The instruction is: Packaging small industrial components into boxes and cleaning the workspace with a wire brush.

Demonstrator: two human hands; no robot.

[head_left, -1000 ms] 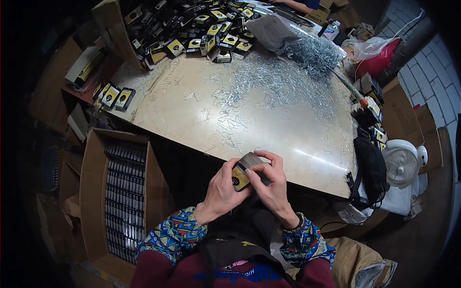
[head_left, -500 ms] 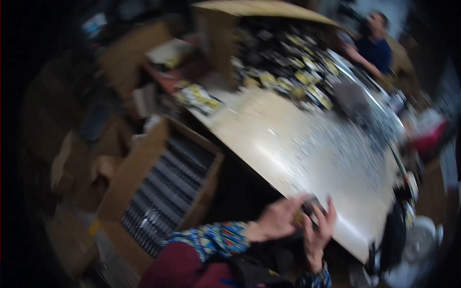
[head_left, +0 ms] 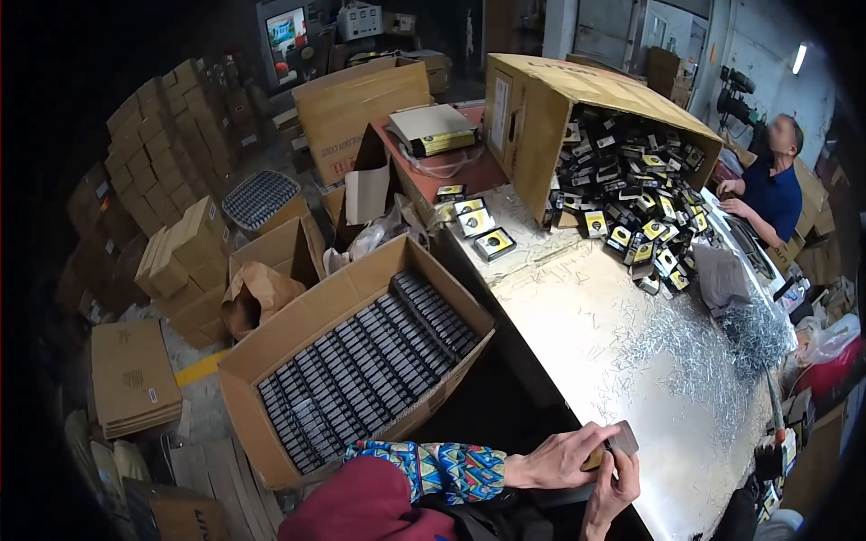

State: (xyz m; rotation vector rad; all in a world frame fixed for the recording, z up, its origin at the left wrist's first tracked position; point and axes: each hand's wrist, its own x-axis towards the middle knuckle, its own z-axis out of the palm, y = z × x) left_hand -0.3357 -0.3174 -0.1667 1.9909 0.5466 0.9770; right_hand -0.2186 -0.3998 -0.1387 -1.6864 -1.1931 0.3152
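Observation:
A small black-and-yellow box (head_left: 593,460) is pinched between my two hands over the table's near edge, with a dark grey flap (head_left: 624,439) standing up from it. My left hand (head_left: 564,458) wraps the box from the left, fingers closed. From the right, my right hand (head_left: 617,482) grips it with thumb and fingers; much of the box is hidden behind them. Thin metal pins (head_left: 690,352) lie scattered on the table (head_left: 550,316) beyond my hands. Many similar small boxes (head_left: 645,207) spill from a large carton (head_left: 519,135) tipped on its side.
Left of me stands an open carton (head_left: 244,383) filled with rows of dark packs (head_left: 361,370). Several small boxes (head_left: 478,225) sit at the table's left edge. A grey block (head_left: 722,278) rests by the heaped pins. Another person (head_left: 776,194) works at the far right.
The view has turned to the right and become sharp, showing more of the room at the left and back. Both hands still hold the small box, whose dark flap now shows upright.

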